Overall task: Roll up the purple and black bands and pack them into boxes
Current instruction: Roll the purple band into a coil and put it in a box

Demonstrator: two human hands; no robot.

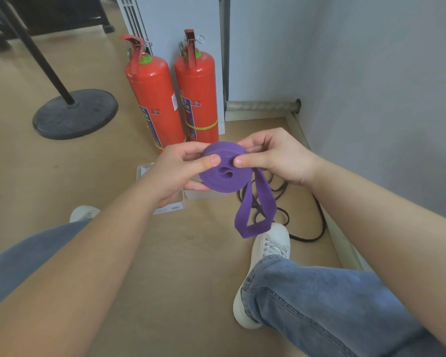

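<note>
Both the left hand (177, 171) and right hand (276, 157) pinch the nearly rolled purple band (223, 173) above the floor, so winding in its hanging tail comes next, before boxing it.

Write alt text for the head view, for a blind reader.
The left hand and right hand grip a purple band, mostly rolled, its loose end hanging. A black band and clear boxes lie on the floor; two fire extinguishers stand behind.

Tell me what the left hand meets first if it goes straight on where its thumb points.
Likely the right hand, whose thumb lies close opposite the left hand on the rolled purple band.
</note>
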